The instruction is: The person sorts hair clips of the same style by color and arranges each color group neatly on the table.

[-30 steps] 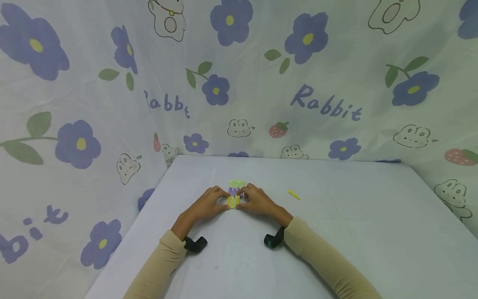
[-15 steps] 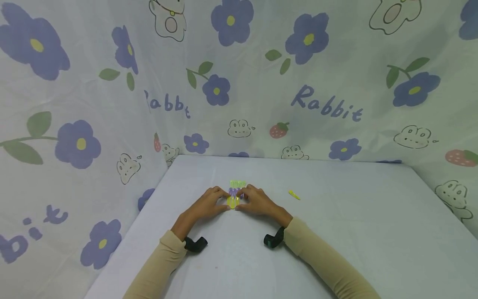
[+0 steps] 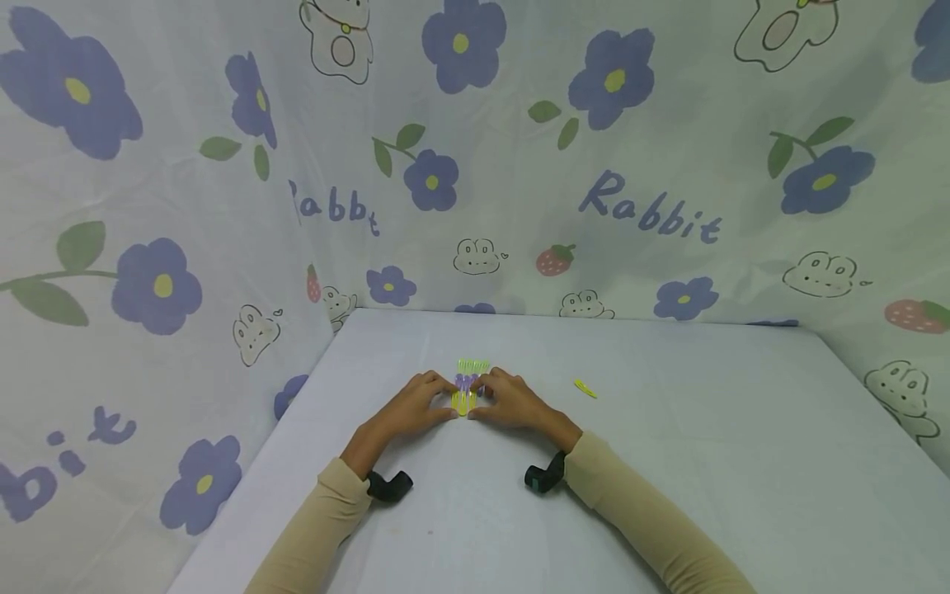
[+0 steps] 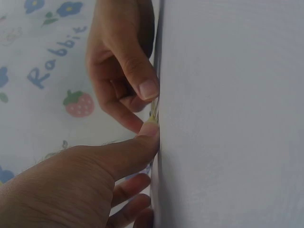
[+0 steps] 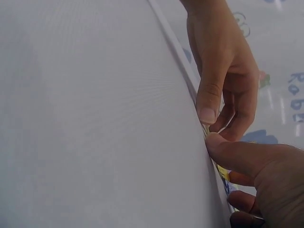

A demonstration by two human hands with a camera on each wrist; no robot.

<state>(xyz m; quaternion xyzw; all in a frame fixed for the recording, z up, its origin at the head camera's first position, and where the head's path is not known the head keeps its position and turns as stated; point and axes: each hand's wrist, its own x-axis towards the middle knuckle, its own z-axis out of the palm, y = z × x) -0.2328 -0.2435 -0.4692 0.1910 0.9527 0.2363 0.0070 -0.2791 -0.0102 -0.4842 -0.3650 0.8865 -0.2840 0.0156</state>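
Note:
A row of yellow hair clips (image 3: 463,403) lies flat on the white table between the two hands, just in front of a purple row. My left hand (image 3: 411,406) holds its left end, thumb at the near edge and index finger at the far edge. My right hand (image 3: 514,401) holds the right end in the same way, its fingers covering part of the purple hair clips (image 3: 463,381). Both wrist views look nearly along the tabletop; the left thumb (image 4: 148,129) and right thumb (image 5: 216,142) are seen there, with only slivers of yellow between the hands.
Beyond the purple row lies a row of light green hair clips (image 3: 473,364). One loose yellow hair clip (image 3: 585,388) sits to the right of the hands. A white cloth covers the table (image 3: 668,462); a flower-and-rabbit print curtain (image 3: 512,148) stands behind and at the sides.
Both hands stay in place around the yellow row, with only slight finger shifts at most. The whole view moves a few pixels. The loose yellow clip has not moved.

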